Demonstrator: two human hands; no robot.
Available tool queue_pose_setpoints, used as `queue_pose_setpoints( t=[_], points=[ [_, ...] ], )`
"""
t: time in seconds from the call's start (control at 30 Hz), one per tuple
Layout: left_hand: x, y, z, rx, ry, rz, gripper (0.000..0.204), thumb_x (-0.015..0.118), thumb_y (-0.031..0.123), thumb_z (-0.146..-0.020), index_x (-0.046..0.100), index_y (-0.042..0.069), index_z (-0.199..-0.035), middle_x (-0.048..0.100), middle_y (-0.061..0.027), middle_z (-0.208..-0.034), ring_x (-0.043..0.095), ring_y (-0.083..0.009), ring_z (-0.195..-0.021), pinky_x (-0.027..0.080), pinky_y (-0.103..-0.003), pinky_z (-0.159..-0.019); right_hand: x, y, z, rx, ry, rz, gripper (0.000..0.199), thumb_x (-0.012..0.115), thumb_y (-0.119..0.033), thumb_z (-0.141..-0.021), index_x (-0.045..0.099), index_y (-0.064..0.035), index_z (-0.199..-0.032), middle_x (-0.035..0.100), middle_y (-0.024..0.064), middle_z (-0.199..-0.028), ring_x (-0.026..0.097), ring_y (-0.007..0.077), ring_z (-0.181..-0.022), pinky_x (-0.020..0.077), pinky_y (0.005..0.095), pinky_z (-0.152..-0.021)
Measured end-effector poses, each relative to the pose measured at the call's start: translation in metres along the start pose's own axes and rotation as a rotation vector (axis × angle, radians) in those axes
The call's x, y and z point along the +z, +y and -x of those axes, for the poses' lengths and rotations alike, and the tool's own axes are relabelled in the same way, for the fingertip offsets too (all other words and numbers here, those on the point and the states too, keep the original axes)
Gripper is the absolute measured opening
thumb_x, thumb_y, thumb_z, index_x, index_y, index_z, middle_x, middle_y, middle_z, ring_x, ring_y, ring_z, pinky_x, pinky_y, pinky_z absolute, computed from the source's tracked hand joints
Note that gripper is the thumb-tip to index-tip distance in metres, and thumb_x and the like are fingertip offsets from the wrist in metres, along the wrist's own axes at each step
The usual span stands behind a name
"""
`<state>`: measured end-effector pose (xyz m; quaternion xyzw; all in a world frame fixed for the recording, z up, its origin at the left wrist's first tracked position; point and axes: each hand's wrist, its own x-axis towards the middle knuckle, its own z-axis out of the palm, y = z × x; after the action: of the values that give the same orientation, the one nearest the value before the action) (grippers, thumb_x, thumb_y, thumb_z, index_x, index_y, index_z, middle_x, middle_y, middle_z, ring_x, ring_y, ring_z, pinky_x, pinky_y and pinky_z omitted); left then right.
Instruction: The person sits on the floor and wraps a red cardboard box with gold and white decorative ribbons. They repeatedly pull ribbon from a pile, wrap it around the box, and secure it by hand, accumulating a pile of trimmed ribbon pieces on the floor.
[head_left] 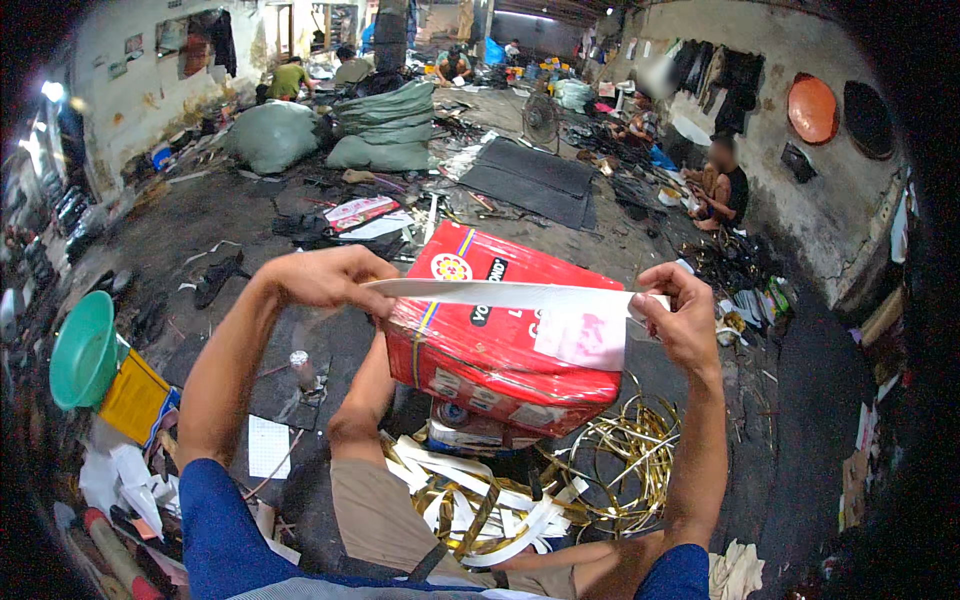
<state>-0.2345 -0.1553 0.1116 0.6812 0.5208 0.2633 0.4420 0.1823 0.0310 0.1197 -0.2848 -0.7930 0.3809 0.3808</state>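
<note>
A white strip [500, 293] is stretched level between my two hands, above a red box. Its left end is pinched in my left hand [335, 280], at the box's left edge. The other end sits between the thumb and fingers of my right hand [678, 312], beyond the box's right side. The red box [470, 350] has a glossy, wrapped surface and a flower emblem, and it rests on a can-like object [475, 430] in front of me. A pale pink printed sheet [580, 338] lies on the box top, partly under the strip.
White and gold strips [500, 500] lie heaped by my legs, beside a coil of gold strip [630, 450]. To the left are a green basin [85, 350] and a yellow box [135, 395]. Large grey-green sacks [275, 137] and a dark mat [530, 180] lie ahead. Other people sit farther off.
</note>
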Motion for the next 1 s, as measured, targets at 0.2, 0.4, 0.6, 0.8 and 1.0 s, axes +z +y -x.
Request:
queue_pose_setpoints(
  t=[0.2,0.4,0.6,0.8,1.0],
  points=[
    [-0.071,-0.075,0.034,-0.344,0.146,0.048,0.033,0.063,0.029,-0.100,0.073,-0.002,-0.107,0.076,-0.0137,-0.086,0.074,-0.0224,-0.079,0.059,-0.038,-0.079,-0.001,0.055,-0.013,0.121,-0.042,0.151,0.017,0.078,-0.007,-0.083,0.071,0.0001,-0.097,0.071,0.0040,-0.079,0.062,0.0078,-0.063,0.0499,0.0252,-0.055],
    [0.013,-0.061,-0.084,0.042,1.207,-0.702,0.046,0.072,0.011,-0.075,0.069,0.006,-0.121,0.066,-0.0188,-0.123,0.065,-0.0350,-0.114,0.054,-0.045,-0.095,0.041,0.073,0.000,0.025,-0.080,0.485,0.029,0.077,-0.014,-0.079,0.073,-0.0012,-0.104,0.075,0.0174,-0.092,0.074,0.0296,-0.082,0.0573,0.0379,-0.077],
    [0.175,-0.014,-0.234,0.421,0.500,-0.227,0.038,0.072,0.014,-0.084,0.064,-0.001,-0.118,0.069,-0.0228,-0.104,0.068,-0.0390,-0.101,0.055,-0.045,-0.089,0.058,0.054,0.008,0.010,0.020,0.714,0.023,0.080,-0.021,-0.078,0.071,-0.0062,-0.094,0.072,0.0161,-0.090,0.071,0.0351,-0.085,0.0553,0.0433,-0.076],
    [0.189,-0.009,-0.234,0.443,0.630,-0.154,0.024,0.074,0.017,-0.083,0.071,0.001,-0.101,0.071,-0.0187,-0.092,0.069,-0.0358,-0.089,0.055,-0.043,-0.079,0.041,0.063,0.029,-0.168,0.114,0.786,0.019,0.081,-0.024,-0.080,0.074,-0.0109,-0.092,0.068,0.0093,-0.086,0.064,0.0304,-0.083,0.0520,0.0419,-0.075],
    [0.194,-0.004,-0.228,0.453,0.649,-0.238,0.018,0.072,0.020,-0.085,0.074,0.003,-0.093,0.068,-0.0134,-0.096,0.068,-0.0358,-0.092,0.054,-0.046,-0.079,0.033,0.068,0.040,-0.179,0.126,0.704,0.017,0.081,-0.018,-0.081,0.078,-0.0069,-0.094,0.064,0.0105,-0.087,0.064,0.0282,-0.082,0.0520,0.0389,-0.075]
  ],
)
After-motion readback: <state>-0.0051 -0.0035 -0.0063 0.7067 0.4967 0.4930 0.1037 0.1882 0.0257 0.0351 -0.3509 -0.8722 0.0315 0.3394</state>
